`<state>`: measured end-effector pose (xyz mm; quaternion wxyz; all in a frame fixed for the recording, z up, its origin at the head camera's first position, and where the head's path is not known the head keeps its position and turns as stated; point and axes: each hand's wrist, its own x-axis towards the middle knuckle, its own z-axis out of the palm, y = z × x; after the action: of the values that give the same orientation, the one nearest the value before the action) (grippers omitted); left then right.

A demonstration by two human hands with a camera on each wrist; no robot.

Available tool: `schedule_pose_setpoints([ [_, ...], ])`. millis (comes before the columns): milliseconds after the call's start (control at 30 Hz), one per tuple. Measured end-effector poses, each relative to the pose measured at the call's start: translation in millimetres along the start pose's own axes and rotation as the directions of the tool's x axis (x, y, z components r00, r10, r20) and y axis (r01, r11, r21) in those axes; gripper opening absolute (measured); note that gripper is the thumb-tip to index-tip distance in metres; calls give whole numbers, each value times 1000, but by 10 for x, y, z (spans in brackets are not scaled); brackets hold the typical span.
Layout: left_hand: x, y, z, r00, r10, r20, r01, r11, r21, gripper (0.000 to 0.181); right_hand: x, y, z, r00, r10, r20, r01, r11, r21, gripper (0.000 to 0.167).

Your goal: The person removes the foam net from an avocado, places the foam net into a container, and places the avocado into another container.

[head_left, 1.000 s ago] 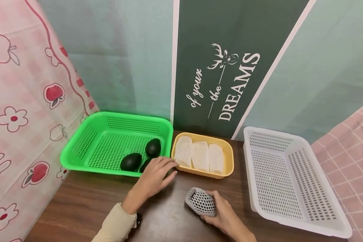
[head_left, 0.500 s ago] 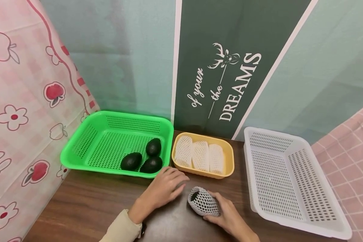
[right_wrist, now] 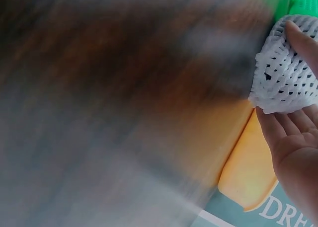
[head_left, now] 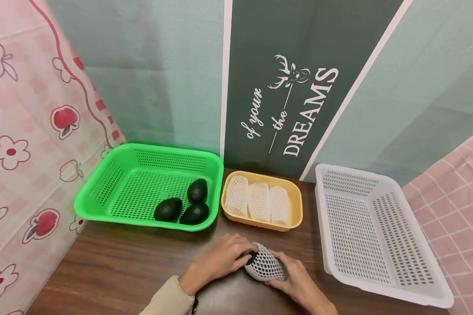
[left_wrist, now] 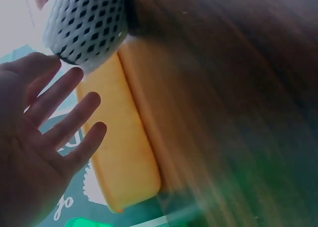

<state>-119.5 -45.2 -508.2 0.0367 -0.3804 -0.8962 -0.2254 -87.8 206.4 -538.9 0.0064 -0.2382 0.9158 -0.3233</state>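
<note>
An avocado in a white foam net sleeve (head_left: pixel 265 264) is held just above or on the table in front; I cannot tell which. My right hand (head_left: pixel 299 280) grips its right end, thumb on one side and fingers on the other, as the right wrist view also shows. At the sleeve's left end, where dark avocado skin shows, is my left hand (head_left: pixel 224 258). In the left wrist view that hand's fingers (left_wrist: pixel 74 110) are spread and nearly straight, with thumb and forefinger tips at the sleeve's end. Several dark avocados (head_left: pixel 197 213) lie in the green basket (head_left: pixel 102 214).
A yellow tray (head_left: pixel 295 210) with 3 white foam net sleeves (head_left: pixel 259 202) stands behind the hands. To the right is a white basket (head_left: pixel 356 236). Brown wooden table (head_left: pixel 114 262) lies in front, and printed cloths hang behind and at both sides.
My left hand has moved from beside the green basket rightward to the netted avocado's open end, uncovering an avocado in the basket. My right hand keeps its grip, and the netted avocado has shifted slightly right.
</note>
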Motion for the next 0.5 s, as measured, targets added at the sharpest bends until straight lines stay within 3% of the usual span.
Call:
schedule_pose_setpoints([
  [233, 9, 26, -22, 995, -5, 97, 8, 999, -36, 45, 15, 3, -11, 999, -43, -9, 43, 998, -45, 61],
  [500, 37, 71, 33, 985, -15, 175, 27, 997, -66, 65, 40, -23, -52, 999, -40, 36, 42, 997, -58, 60],
])
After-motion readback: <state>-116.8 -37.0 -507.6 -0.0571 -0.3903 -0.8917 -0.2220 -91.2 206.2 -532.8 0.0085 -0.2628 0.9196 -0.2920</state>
